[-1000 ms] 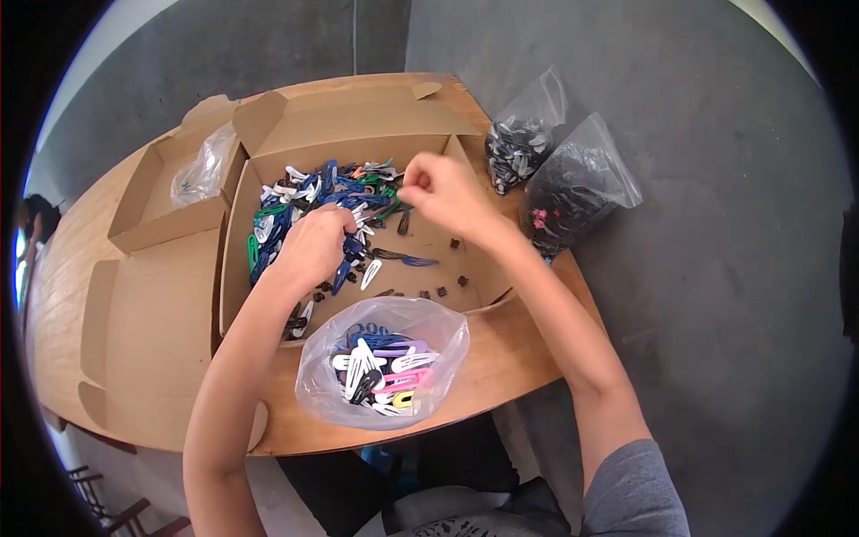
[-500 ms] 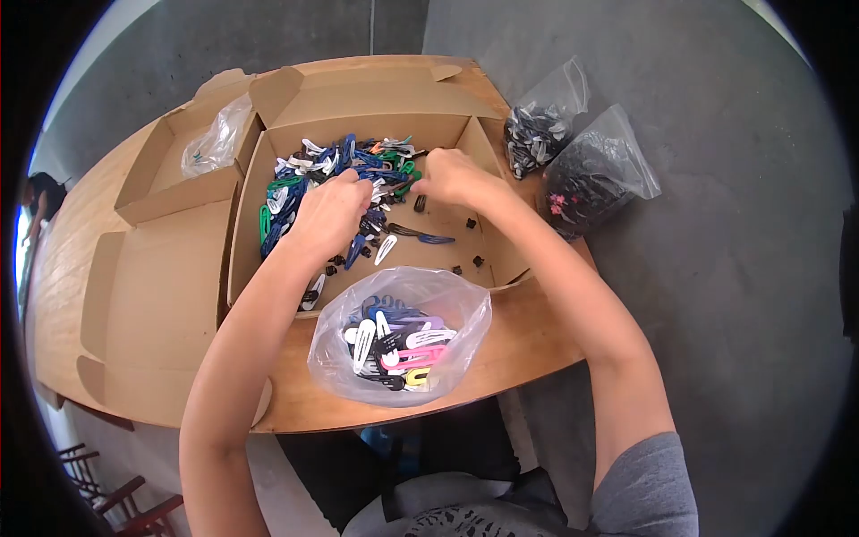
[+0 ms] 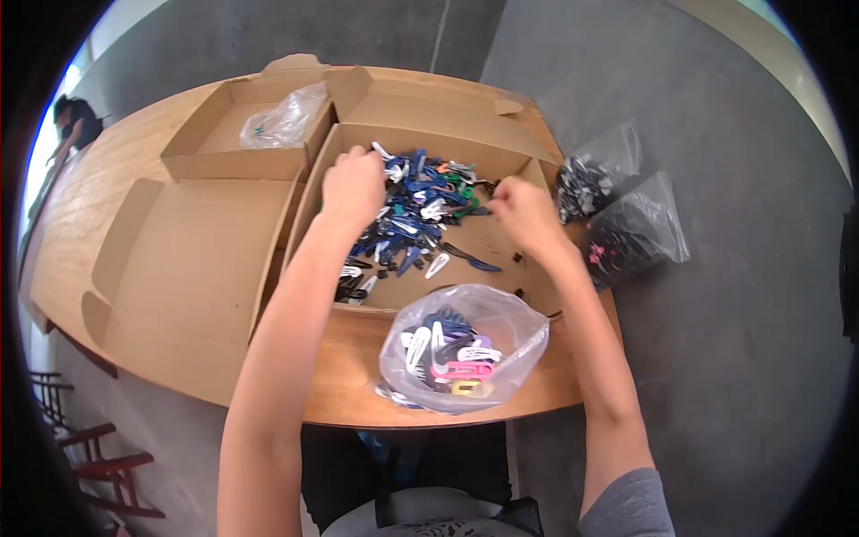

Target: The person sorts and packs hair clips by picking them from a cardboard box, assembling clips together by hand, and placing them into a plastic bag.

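A cardboard box [image 3: 483, 255] holds a heap of hair clips [image 3: 416, 201], mostly blue, white and black with some green. My left hand [image 3: 355, 183] is over the heap's left side, near the box's left wall; its fingers are curled and their tips hidden. At the heap's right edge, my right hand [image 3: 530, 215] has its fingers pinched together, dark clips close to the tips. Whether it grips one is unclear. In front of the box stands an open plastic bag [image 3: 519, 345] with white, pink, purple, yellow and dark clips inside.
Left of the box are a smaller cardboard box [image 3: 228, 166] with a crumpled plastic bag [image 3: 291, 121], and an opened cardboard lid [image 3: 192, 259]. Two bags of dark pieces [image 3: 586, 183] [image 3: 626, 237] stand at the table's right edge. Another person [image 3: 79, 125] is far left.
The view has shifted, so the box appears farther right. My left hand has moved from the heap's middle toward the box's left wall. My right hand stays by the heap's right edge.
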`<state>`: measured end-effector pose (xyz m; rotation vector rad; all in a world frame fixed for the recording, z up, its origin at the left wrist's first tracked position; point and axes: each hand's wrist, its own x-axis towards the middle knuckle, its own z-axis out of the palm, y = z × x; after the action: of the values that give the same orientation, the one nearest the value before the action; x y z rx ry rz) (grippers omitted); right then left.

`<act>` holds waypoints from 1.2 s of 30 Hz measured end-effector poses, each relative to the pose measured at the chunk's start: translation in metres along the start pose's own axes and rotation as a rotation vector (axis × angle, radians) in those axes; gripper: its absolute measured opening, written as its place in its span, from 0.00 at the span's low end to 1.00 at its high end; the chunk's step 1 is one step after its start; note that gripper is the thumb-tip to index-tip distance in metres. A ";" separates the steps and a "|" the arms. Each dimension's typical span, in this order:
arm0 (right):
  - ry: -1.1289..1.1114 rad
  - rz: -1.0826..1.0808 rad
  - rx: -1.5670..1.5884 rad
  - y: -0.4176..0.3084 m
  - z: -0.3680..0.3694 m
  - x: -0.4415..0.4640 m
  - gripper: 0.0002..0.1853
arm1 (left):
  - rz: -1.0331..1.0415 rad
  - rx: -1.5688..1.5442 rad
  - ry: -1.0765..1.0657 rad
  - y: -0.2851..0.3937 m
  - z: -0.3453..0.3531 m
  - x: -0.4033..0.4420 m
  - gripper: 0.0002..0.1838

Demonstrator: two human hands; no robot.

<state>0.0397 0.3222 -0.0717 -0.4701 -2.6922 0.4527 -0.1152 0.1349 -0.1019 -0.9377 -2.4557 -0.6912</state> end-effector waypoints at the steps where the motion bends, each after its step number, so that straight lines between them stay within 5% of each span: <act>1: 0.050 -0.039 0.234 -0.014 -0.018 -0.010 0.07 | 0.004 0.003 -0.010 -0.001 0.000 -0.001 0.04; 4: 0.124 -0.141 0.703 -0.064 -0.067 -0.055 0.03 | -0.013 0.019 -0.054 -0.002 0.004 -0.004 0.07; 6: -0.018 -0.228 0.758 -0.076 -0.080 -0.078 0.04 | -0.005 0.051 -0.049 -0.002 0.008 -0.003 0.08; 8: -0.306 -0.251 0.524 -0.081 -0.091 -0.078 0.05 | 0.005 0.050 -0.050 -0.002 0.007 -0.002 0.08; 12: -0.090 -0.178 0.484 -0.058 -0.049 -0.022 0.09 | 0.003 0.023 -0.009 -0.002 0.010 -0.003 0.06; 16: -0.129 -0.277 0.114 -0.023 0.014 0.046 0.14 | 0.072 -0.113 0.043 0.004 -0.001 -0.005 0.06; 21: -0.090 -0.301 0.097 -0.015 0.064 0.056 0.14 | 0.134 -0.024 -0.034 0.007 0.000 -0.013 0.06; 30: -0.027 -0.376 0.088 -0.017 0.045 0.046 0.09 | 0.118 -0.028 -0.058 0.009 -0.007 -0.009 0.03; 36: -0.047 -0.234 0.441 -0.019 0.037 0.050 0.07 | 0.008 -0.403 0.022 0.016 -0.015 -0.001 0.05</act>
<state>-0.0241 0.3153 -0.0823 -0.0190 -2.5379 0.9629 -0.1007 0.1359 -0.0859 -1.0728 -2.3340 -1.2163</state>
